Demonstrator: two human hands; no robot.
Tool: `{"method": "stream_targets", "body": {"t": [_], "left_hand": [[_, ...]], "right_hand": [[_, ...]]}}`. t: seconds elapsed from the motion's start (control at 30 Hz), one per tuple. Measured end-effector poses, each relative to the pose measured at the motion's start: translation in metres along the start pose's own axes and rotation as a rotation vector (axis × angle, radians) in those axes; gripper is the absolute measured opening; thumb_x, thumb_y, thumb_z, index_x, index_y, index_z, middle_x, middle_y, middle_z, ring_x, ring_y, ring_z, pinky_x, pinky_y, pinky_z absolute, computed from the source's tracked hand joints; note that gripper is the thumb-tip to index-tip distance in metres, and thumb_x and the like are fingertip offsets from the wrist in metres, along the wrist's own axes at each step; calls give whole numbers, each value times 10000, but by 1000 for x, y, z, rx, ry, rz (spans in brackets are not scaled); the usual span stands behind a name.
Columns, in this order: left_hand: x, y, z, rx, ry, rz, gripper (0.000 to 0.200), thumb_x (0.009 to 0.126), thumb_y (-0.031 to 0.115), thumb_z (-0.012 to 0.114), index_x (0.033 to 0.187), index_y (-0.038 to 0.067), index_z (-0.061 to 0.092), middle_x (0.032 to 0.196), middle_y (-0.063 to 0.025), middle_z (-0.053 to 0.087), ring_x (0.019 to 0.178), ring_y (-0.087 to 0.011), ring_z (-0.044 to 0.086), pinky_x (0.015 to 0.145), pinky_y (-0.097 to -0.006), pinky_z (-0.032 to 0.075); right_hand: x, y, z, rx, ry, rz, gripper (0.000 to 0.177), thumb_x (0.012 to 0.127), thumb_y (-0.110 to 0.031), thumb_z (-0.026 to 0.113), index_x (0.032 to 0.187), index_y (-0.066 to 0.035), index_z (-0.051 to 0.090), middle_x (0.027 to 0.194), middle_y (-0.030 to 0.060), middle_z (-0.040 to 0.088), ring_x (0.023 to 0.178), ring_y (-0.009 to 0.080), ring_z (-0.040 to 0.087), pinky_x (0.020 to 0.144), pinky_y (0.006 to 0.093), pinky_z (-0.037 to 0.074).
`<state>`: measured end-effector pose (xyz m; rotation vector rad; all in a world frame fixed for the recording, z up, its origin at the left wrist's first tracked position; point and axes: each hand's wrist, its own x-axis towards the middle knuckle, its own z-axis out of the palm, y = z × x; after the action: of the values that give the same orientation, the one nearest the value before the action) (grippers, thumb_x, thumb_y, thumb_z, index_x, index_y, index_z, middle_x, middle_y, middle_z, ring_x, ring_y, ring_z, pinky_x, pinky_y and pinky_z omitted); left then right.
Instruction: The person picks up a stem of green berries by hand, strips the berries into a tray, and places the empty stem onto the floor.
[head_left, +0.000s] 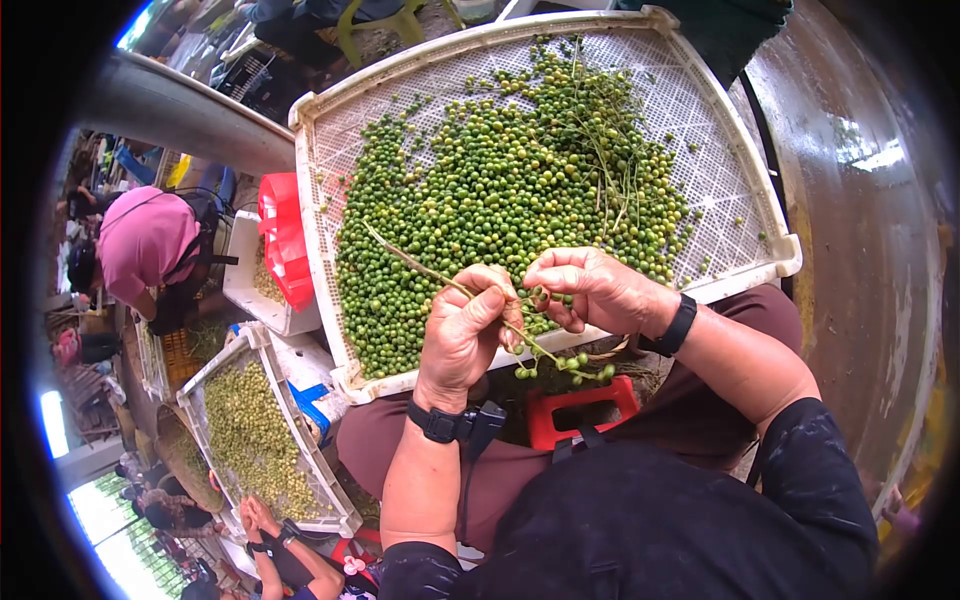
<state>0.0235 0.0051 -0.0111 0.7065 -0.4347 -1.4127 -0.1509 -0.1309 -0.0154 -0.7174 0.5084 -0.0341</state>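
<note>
My left hand [465,325] is closed in a pinch around a long thin stem [412,262]. The stem slants from upper left to lower right, and a few green berries [565,368] hang at its lower end. Close beside it, my right hand [600,290] has its fingertips pinched on a small side sprig with green berries, partly hidden by the fingers. Both hands are over the near edge of a white mesh tray [785,255]. A broad heap of loose green and yellowish berries [480,200] covers much of its mesh, with bare stems [610,165] piled at the upper right.
A red plastic stool [582,408] stands below the tray. To the left are a red bag [283,240], a white bin [245,265] and another tray [265,342] of paler berries. A co-worker's hands [258,518] are by that tray; a person in pink [150,240] bends farther off.
</note>
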Motion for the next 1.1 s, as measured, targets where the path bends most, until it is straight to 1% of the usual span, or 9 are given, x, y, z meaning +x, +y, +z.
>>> {"method": "stream_targets", "body": {"t": [0.23,0.43,0.57,0.6,0.7,0.83,0.97,1.0,1.1], "left_hand": [[-1,-4,-2,150,14,-53,159,1010,154,630,984,-2,622,854,-74,571,624,-161,577,541,-278,478],[-1,1,-2,61,6,-5,160,1012,152,625,986,-6,621,843,-64,541,606,-154,559,530,-273,471],[3,0,-6,70,208,-67,143,1020,157,618,1002,17,639,844,-53,620,629,-146,588,532,-263,469],[4,-1,-9,60,223,-68,137,1022,167,620,1014,33,648,852,-37,655,655,-138,606,541,-256,472],[3,-4,-11,39,305,-74,135,1023,171,619,1026,39,648,855,-20,653,676,-130,613,554,-252,479],[-4,-4,-19,-53,216,-50,139,1036,179,599,1065,52,646,882,-17,662,707,-122,626,607,-260,500],[-6,1,-15,-21,182,-85,207,980,85,665,1176,31,628,917,-22,676,779,-146,669,679,-285,541],[-7,5,-4,-32,240,-85,250,954,24,666,1196,2,608,879,-43,663,761,-167,667,716,-313,562],[-6,3,-4,-74,236,-67,248,961,25,656,1203,1,607,879,-53,670,771,-171,675,725,-319,571]], "right_hand": [[4,5,-11,47,-51,-60,150,978,-173,684,1038,-47,628,870,15,631,693,83,583,575,224,480],[1,-12,-22,224,-17,-111,205,973,-143,672,1123,-12,624,961,61,671,723,107,617,598,250,536],[-3,-15,-19,357,-13,-103,314,1008,-228,591,1209,12,621,1067,104,669,904,177,665,781,338,592],[-3,-14,-21,385,14,-74,373,1027,-305,546,1192,17,636,1102,133,663,991,236,674,872,411,589],[-2,-12,-20,448,31,-72,411,1031,-349,529,1167,20,648,1128,160,663,1017,268,677,877,439,591],[-4,-19,-16,245,77,-179,440,1039,-394,507,1140,1,670,1135,130,675,1100,270,648,972,470,521],[6,-11,-33,-1126,367,-610,298,1028,-218,536,1142,-6,711,1243,92,683,1228,233,582,1045,373,452],[5,-12,-29,-1215,405,-719,268,1017,-200,575,1158,-14,706,1162,78,706,1149,186,612,1011,362,473],[-6,-17,-14,-777,234,-513,289,1005,-240,615,1150,-5,701,1101,64,714,1075,156,634,967,336,497]]}}
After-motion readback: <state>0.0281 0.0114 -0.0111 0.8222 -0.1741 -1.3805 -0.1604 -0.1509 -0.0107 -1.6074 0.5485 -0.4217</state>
